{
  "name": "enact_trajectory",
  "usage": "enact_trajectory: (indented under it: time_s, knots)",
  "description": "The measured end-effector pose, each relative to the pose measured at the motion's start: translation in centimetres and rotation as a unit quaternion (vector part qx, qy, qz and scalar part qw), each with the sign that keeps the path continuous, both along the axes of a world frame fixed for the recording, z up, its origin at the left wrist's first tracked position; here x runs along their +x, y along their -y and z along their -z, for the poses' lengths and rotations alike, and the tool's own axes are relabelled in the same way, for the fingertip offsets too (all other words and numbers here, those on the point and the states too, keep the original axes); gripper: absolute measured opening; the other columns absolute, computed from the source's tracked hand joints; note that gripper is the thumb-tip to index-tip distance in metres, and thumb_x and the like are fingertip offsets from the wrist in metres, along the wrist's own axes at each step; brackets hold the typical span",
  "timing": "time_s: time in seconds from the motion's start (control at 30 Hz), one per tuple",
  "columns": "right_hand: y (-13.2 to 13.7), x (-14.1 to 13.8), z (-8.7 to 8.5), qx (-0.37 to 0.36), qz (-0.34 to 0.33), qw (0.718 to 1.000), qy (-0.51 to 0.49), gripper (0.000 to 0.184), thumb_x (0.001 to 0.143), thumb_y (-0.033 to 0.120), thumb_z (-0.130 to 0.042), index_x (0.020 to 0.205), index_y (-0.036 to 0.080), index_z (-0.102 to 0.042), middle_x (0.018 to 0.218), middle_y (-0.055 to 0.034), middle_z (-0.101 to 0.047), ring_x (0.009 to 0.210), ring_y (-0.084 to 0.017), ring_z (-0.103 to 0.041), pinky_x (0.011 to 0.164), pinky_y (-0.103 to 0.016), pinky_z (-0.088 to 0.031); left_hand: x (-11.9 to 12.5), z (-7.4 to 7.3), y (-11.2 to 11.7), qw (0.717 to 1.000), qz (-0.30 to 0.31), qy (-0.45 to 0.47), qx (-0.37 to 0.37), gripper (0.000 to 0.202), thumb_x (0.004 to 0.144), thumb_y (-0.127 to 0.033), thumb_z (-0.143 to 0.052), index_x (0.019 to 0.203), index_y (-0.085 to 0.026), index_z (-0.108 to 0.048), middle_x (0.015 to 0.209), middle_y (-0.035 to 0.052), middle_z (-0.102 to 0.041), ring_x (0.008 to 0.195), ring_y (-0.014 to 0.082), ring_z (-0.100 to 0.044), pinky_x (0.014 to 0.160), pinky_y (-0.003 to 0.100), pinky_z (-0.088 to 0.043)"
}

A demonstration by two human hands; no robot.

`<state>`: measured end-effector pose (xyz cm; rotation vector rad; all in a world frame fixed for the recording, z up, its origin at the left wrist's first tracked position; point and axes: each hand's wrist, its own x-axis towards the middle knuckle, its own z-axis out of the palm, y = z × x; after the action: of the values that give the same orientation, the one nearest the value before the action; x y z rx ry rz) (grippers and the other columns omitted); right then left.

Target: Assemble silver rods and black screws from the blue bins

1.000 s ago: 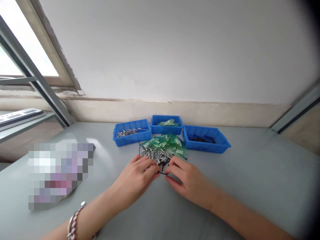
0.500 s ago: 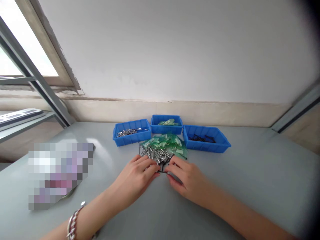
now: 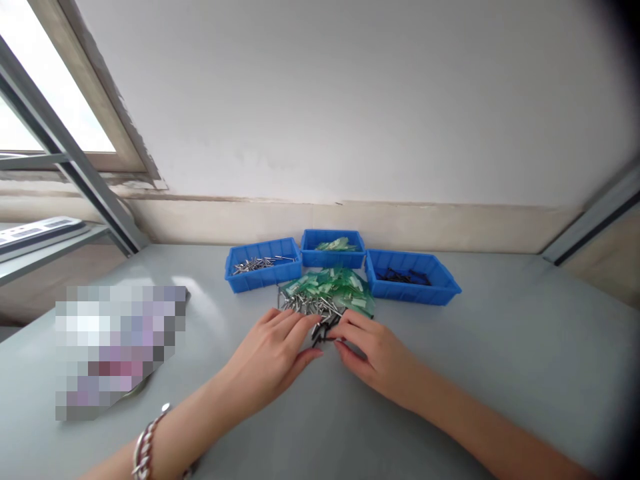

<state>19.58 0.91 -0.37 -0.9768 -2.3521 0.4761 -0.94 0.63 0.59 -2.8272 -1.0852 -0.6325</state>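
One nudge from your left hand (image 3: pixel 273 347), fingertips parted, or right hand (image 3: pixel 375 350), grip unclear, could push black pieces (image 3: pixel 324 329) toward the table's (image 3: pixel 500 333) back edge, among silver pins (image 3: pixel 300 304).

Before me on the worktop (image 3: pixel 520 360), three bins (image 3: pixel 333 259) stand near the back edge, a heap (image 3: pixel 327 287) in front of the middle one.

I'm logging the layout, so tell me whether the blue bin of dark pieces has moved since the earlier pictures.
No. Judged against the wall and the middle blue bin, the blue bin of dark pieces shows no shift either way.
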Motion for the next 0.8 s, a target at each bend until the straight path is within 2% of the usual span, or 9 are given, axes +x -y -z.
enact_trajectory:
  time_s: [0.1,0.2,0.33,0.47,0.53,0.63,0.8]
  knots:
    - [-0.7,0.6,-0.4,0.029,0.018,0.999,-0.032,0.019,0.086,0.013,-0.043,0.093,0.017,-0.060,0.085,-0.0048,-0.056,0.074,-0.015,-0.056,0.068,-0.026,-0.045,-0.2,0.0,-0.1,1.000,-0.015,0.006,0.012,0.027,0.090,-0.026,-0.046,0.115,-0.016,-0.041,0.095,0.0080,-0.062,0.081,0.0238,-0.058,0.067,0.039,-0.045]
    - [-2.0,2.2,-1.2,0.101,0.103,0.988,-0.062,0.018,0.086,0.015,-0.042,0.090,0.016,-0.060,0.080,-0.0042,-0.058,0.069,-0.014,-0.056,0.063,-0.025,-0.043,-0.2,-0.1,-0.3,0.999,-0.028,0.007,0.017,0.025,0.091,-0.025,-0.044,0.114,-0.016,-0.041,0.094,0.0076,-0.062,0.080,0.0236,-0.059,0.067,0.039,-0.046]
    - [-3.9,5.3,-2.3,0.202,0.280,0.937,-0.056,0.018,0.084,0.022,-0.045,0.085,0.016,-0.062,0.074,-0.0036,-0.061,0.062,-0.015,-0.055,0.058,-0.026,-0.041,-0.1,-0.1,-0.3,0.999,-0.042,-0.013,0.009,0.022,0.091,-0.021,-0.040,0.112,-0.015,-0.042,0.092,0.0079,-0.062,0.079,0.0235,-0.059,0.068,0.039,-0.047]
    - [-5.0,7.1,-2.4,0.192,0.409,0.892,0.000,0.022,0.082,0.027,-0.043,0.083,0.018,-0.063,0.069,-0.0031,-0.061,0.057,-0.017,-0.053,0.055,-0.028,-0.039,-0.3,0.1,-0.6,0.996,-0.080,-0.046,0.010,0.023,0.088,-0.014,-0.037,0.109,-0.015,-0.046,0.092,0.0084,-0.062,0.079,0.0242,-0.060,0.067,0.040,-0.047]
    - [-5.2,7.3,-2.1,0.166,0.437,0.883,0.039,0.022,0.082,0.029,-0.043,0.082,0.019,-0.062,0.068,-0.0026,-0.060,0.058,-0.017,-0.052,0.053,-0.028,-0.037,-0.6,0.3,-0.9,0.992,-0.112,-0.059,0.003,0.024,0.086,-0.011,-0.036,0.106,-0.016,-0.049,0.091,0.0085,-0.063,0.080,0.0243,-0.061,0.067,0.039,-0.048]
    - [-5.1,6.9,-1.8,0.130,0.444,0.883,0.075,0.022,0.082,0.032,-0.044,0.090,0.020,-0.061,0.073,-0.0025,-0.060,0.061,-0.018,-0.053,0.052,-0.027,-0.036,-1.2,0.6,-1.4,0.985,-0.162,-0.058,-0.023,0.027,0.083,-0.008,-0.035,0.103,-0.017,-0.051,0.090,0.0080,-0.063,0.081,0.0226,-0.061,0.069,0.036,-0.048]
    - [-5.0,6.4,-1.5,0.143,0.420,0.893,0.075,0.025,0.084,0.033,-0.043,0.094,0.018,-0.059,0.078,-0.0047,-0.060,0.064,-0.019,-0.054,0.053,-0.028,-0.037,-1.4,0.9,-1.6,0.977,-0.200,-0.043,-0.068,0.023,0.081,-0.015,-0.042,0.103,-0.018,-0.051,0.093,0.0087,-0.060,0.081,0.0225,-0.062,0.068,0.034,-0.049]
